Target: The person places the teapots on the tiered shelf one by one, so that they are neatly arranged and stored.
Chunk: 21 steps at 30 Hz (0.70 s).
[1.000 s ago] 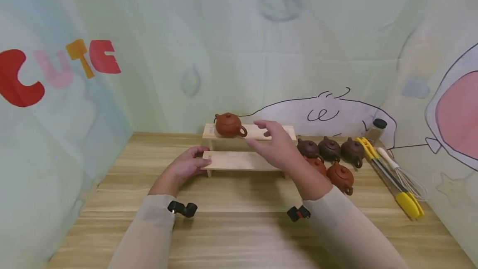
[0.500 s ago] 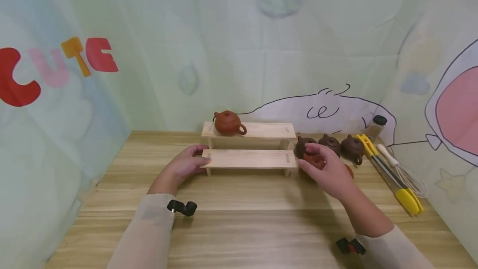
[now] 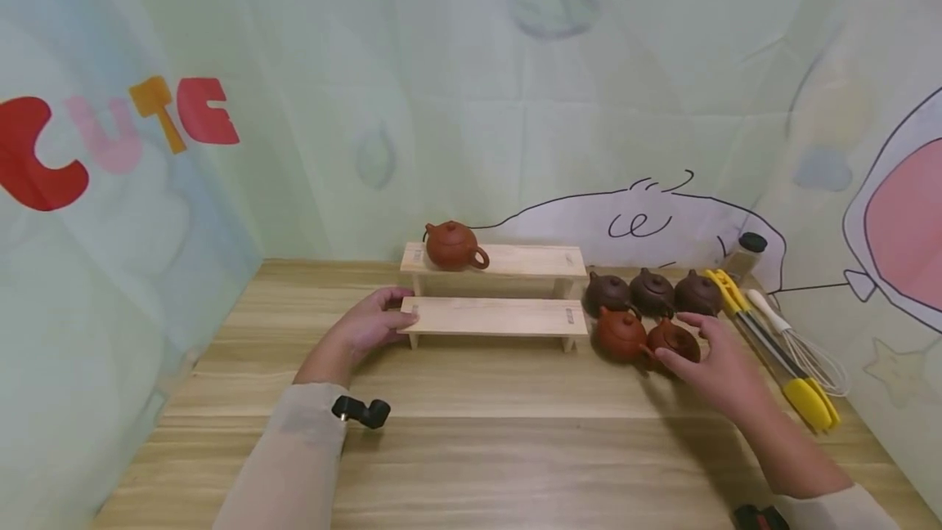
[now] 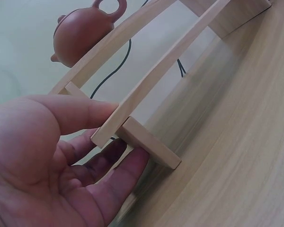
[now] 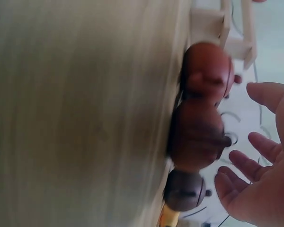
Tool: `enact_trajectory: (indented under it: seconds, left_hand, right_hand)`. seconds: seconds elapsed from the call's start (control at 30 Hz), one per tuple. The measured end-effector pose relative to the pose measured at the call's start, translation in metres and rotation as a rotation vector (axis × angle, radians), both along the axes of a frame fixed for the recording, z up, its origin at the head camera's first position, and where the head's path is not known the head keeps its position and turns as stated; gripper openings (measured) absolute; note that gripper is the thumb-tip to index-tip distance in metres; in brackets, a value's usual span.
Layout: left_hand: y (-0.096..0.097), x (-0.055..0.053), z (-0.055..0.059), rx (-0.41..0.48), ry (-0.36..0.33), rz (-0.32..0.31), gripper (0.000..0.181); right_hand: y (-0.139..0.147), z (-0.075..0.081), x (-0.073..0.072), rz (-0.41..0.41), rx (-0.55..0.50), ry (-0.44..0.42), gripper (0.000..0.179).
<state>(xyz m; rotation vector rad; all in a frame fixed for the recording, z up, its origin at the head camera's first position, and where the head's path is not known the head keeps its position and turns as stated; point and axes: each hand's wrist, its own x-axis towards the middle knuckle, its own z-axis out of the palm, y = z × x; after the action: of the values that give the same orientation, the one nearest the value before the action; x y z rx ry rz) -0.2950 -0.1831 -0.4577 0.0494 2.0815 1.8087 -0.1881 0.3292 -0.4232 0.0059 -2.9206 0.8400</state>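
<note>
At the left end of a low two-step wooden stand (image 3: 486, 316), my left hand (image 3: 371, 324) pinches the lower board. Its thumb (image 4: 92, 112) lies on top of the board, with fingers under the end by the leg. A reddish-brown clay teapot (image 3: 452, 246) sits at the left of the upper step, handle to the right. My right hand (image 3: 717, 362) hovers with spread fingers by the right-hand reddish teapot (image 3: 668, 342), partly covering it in the head view. The right wrist view shows a gap between those fingers and the teapots. Another reddish teapot (image 3: 621, 336) stands beside it.
Behind the reddish teapots is a row of dark brown teapots (image 3: 652, 293). Yellow-tipped tongs (image 3: 765, 350), a whisk (image 3: 802, 350) and a black-lidded jar (image 3: 746, 256) stand or lie at the right. A printed cloth wall (image 3: 471, 105) closes off the back.
My right hand has moved right and down from near the upper step, past the stand's end, to the front right teapot. My left hand stays on the stand.
</note>
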Motion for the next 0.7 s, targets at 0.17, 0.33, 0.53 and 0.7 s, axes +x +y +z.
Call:
enact_trajectory:
  seconds: [0.17, 0.33, 0.53, 0.7]
  left_hand:
    - [0.000, 0.001, 0.000, -0.003, 0.004, 0.004, 0.062]
    - [0.002, 0.002, 0.001, 0.001, 0.006, 0.008, 0.061]
    - [0.001, 0.003, 0.000, -0.010, 0.011, 0.006, 0.062]
    - [0.000, 0.003, -0.001, -0.016, 0.007, 0.009, 0.062]
  right_hand:
    - [0.014, -0.007, -0.007, 0.015, 0.037, -0.072, 0.094]
    - [0.020, -0.011, -0.012, 0.018, 0.007, -0.169, 0.098]
    - [0.024, -0.012, -0.014, 0.047, -0.011, -0.194, 0.092]
    - [0.025, -0.014, -0.016, 0.055, -0.032, -0.197, 0.089]
